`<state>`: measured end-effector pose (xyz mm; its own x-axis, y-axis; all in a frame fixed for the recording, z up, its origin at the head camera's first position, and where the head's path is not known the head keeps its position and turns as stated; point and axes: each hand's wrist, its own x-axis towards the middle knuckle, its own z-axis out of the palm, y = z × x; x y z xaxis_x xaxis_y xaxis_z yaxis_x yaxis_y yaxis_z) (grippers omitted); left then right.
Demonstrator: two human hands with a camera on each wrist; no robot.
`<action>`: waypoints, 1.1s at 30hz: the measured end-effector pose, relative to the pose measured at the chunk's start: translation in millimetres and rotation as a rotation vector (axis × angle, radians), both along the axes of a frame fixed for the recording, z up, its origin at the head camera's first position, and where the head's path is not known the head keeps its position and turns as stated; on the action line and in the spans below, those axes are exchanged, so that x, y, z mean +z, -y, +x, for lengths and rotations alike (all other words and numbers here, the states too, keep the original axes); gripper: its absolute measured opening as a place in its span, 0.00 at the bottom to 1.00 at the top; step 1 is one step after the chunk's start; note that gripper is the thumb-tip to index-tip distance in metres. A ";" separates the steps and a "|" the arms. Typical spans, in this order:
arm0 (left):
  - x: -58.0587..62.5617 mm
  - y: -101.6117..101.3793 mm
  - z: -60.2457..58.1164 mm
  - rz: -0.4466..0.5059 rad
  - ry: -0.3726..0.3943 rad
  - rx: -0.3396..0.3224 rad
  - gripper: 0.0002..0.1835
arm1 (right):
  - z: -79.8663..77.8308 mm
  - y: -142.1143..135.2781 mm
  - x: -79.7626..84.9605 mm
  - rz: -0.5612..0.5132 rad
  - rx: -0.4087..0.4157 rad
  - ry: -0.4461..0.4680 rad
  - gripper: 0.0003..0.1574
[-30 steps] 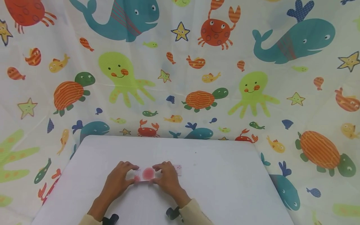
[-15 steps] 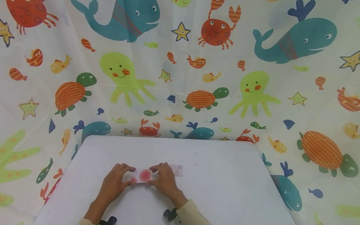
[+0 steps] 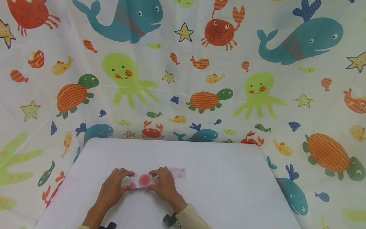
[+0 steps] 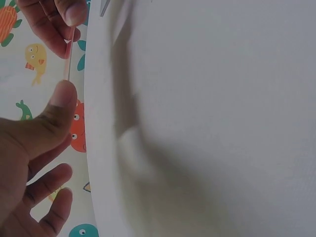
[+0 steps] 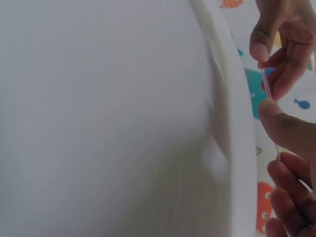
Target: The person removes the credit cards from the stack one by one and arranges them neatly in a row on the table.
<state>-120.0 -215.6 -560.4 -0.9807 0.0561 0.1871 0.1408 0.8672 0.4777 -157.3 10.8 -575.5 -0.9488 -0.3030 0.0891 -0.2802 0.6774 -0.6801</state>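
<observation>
A thin flat card (image 3: 144,180) with a large pink-red disc and a smaller pink spot is held above the white table in the head view. My left hand (image 3: 112,187) pinches its left end between thumb and fingers. At the other end, my right hand (image 3: 166,186) pinches it and covers part of it. Both wrist views show the card (image 4: 69,61) nearly edge-on, as a thin line between the two thumbs. Just beyond my right hand, a second pale pink card (image 3: 178,173) with small darker markings lies on the table, partly hidden by that hand.
The white table (image 3: 228,184) spreads under both hands, with tiny specks on its far right part. Behind it hangs a cloth (image 3: 177,89) printed with sea animals. Dark devices (image 3: 170,219) sit at both wrists.
Both hands have moved a little to the left and nearer, carrying the held card between them. More of the card lying on the table now shows beside my right hand.
</observation>
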 end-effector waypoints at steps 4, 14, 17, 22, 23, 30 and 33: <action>-1.3 2.3 0.7 -0.003 -0.001 0.006 0.28 | 2.0 3.5 1.3 0.012 -0.008 -0.002 0.27; -3.2 9.3 3.8 -0.018 -0.013 0.018 0.28 | 4.7 12.2 0.2 0.014 -0.014 -0.003 0.27; -2.8 11.3 5.7 -0.021 -0.005 0.018 0.28 | 5.0 14.4 -1.8 0.013 -0.006 -0.013 0.27; -2.2 15.4 7.8 -0.018 0.011 0.011 0.28 | 5.3 18.1 -5.2 0.021 0.003 -0.027 0.28; -2.0 16.3 8.1 -0.019 0.013 0.011 0.28 | 5.4 18.8 -5.8 0.023 0.006 -0.030 0.28; -0.2 21.9 9.3 -0.032 0.038 0.017 0.28 | 5.7 24.8 -6.3 0.019 0.015 -0.026 0.28; 0.8 24.0 9.5 -0.040 0.042 0.018 0.28 | 6.1 27.3 -6.7 0.021 0.017 -0.019 0.29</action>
